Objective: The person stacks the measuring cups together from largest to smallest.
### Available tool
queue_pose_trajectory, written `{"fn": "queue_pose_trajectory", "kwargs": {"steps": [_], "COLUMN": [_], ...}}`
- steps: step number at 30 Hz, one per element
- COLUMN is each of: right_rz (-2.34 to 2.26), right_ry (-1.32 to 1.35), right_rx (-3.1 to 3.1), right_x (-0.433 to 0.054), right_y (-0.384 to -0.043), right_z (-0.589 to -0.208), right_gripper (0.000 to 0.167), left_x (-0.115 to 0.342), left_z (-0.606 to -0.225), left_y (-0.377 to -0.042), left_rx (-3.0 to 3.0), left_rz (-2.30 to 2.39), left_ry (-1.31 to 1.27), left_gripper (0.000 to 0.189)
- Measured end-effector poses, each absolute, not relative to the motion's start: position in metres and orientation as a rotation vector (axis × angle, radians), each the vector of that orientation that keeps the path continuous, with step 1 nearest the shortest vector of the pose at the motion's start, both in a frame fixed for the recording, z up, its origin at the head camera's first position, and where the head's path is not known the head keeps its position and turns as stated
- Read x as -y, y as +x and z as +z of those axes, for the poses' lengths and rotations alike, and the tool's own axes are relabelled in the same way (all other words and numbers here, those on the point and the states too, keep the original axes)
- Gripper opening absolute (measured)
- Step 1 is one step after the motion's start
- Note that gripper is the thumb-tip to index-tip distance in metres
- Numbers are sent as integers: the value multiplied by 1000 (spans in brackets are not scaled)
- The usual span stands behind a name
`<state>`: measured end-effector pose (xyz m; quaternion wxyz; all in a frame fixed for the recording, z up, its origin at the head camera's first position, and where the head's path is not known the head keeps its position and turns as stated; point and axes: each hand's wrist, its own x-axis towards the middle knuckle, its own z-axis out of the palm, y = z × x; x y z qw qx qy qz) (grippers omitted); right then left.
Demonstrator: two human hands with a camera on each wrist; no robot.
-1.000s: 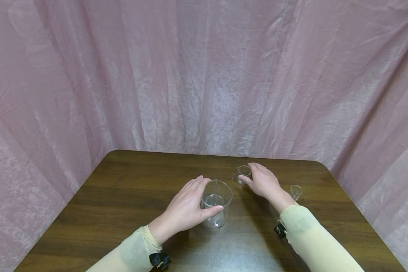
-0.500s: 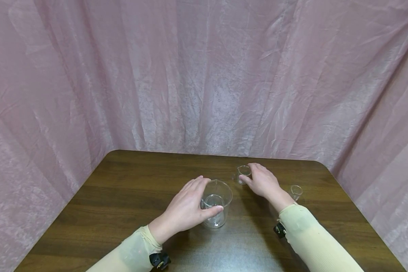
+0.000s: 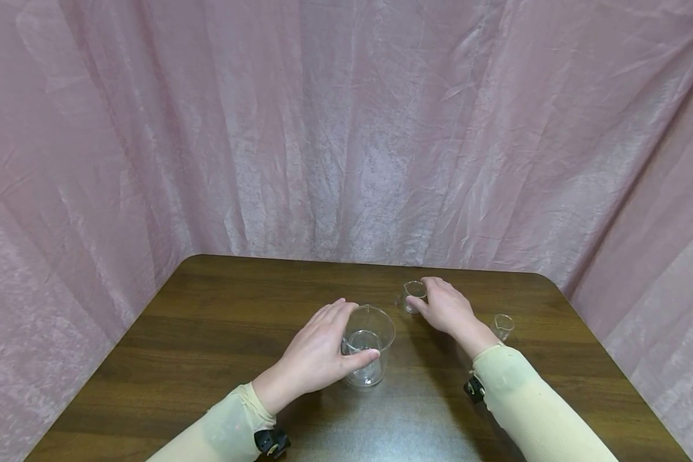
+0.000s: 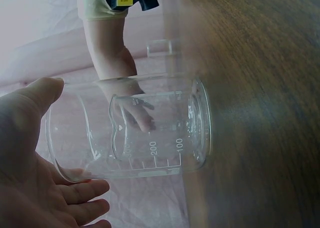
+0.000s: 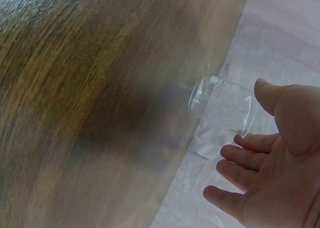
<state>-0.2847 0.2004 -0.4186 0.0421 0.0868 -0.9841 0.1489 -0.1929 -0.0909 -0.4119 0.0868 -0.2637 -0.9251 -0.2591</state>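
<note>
Large beaker (image 3: 388, 343) gripped by the left hand (image 3: 317, 350), a glass vessel (image 3: 365, 341) (neatly nested!) inside; farther back, small beaker (image 3: 414, 293) held by the right hand (image 3: 447, 309), a spouted glass (image 3: 503, 325) partly screened by the sleeve (image 3: 539, 404).

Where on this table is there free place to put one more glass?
Free: the table between its left edge and the left hand; also between the rightmost beaker and the right edge. Crowded: the middle, where the left hand grips the large beaker and the right hand a small beaker.

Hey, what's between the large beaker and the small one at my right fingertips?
Just bare tabletop between the large beaker and the small beaker; the head view shows it.
</note>
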Motion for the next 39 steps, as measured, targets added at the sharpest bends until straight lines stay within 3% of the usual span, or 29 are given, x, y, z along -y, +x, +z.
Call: {"fn": "queue_pose_trajectory", "kwargs": {"steps": [39], "right_rz": [469], "right_ry": [220], "right_rx": [3026], "right_x": [-199], "right_y": [-292], "right_z": [-423], "right_gripper": [60], "left_x": [90], "left_z": [-412], "left_y": [-192], "left_rx": [2744], "left_rz": [-771], "left_ry": [-786], "left_gripper": [89]}}
